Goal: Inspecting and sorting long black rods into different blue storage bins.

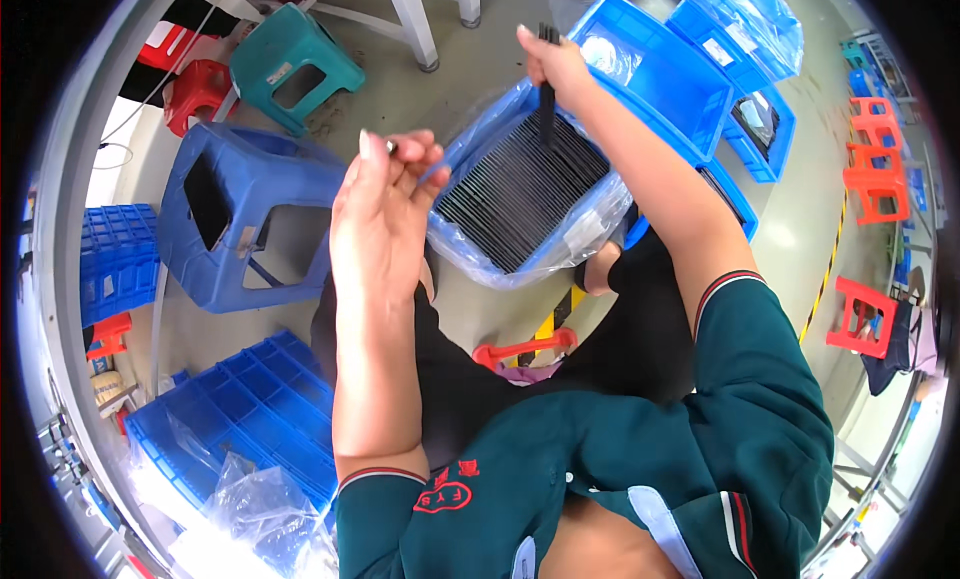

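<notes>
My right hand (565, 71) grips a long, narrow black strip (547, 114), held upright over a blue bin (520, 99) lined with clear plastic. The strip's upper end looks notched; its exact kind I cannot make out. Thin black plates (515, 194) stand on edge in close rows inside the bin. Left of the bin, my left hand (380, 199) is raised palm up, fingers curled. A small dark, shiny object (391, 148) shows between its thumb and fingertips, too small to name. On the blue stool (285, 169) beside that hand lies a flat black panel (207, 201).
Blue crates (665, 74) stand behind and right of the bin. A green stool (290, 64) and a white table leg (410, 24) are at the far left. A blue crate (250, 399) with plastic film is near left. Red stools (865, 314) line the right.
</notes>
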Demonstrator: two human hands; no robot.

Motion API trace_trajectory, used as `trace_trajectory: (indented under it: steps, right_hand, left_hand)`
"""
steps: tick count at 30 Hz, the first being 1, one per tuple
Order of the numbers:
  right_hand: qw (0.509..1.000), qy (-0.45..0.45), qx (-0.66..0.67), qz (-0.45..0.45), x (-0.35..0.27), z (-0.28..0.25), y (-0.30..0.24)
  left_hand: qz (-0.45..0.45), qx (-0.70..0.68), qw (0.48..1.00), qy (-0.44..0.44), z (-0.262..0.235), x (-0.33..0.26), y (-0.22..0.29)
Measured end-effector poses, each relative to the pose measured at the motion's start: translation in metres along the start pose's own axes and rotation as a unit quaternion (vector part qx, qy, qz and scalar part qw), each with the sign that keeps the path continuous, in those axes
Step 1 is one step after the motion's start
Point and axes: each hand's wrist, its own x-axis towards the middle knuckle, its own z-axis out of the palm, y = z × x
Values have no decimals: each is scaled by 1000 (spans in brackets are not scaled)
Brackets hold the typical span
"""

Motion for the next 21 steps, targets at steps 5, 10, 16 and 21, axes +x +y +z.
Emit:
trace_trajectory:
  steps: [5,10,16,21]
  right_hand:
    - [939,134,-316,0,36,-36,104]
    - [876,151,-453,71,38,-50,175]
    - [808,75,-562,160,17,-43,222]
    - [738,80,-663,98,9,-43,235]
  left_hand:
    - [-26,-28,998,-41,0,-9,8]
    - [-29,-39,998,-41,-1,-11,15]
    - [-29,-27,999,-17,2,-8,18]
    - [-29,-9,999,-11,2,-7,16]
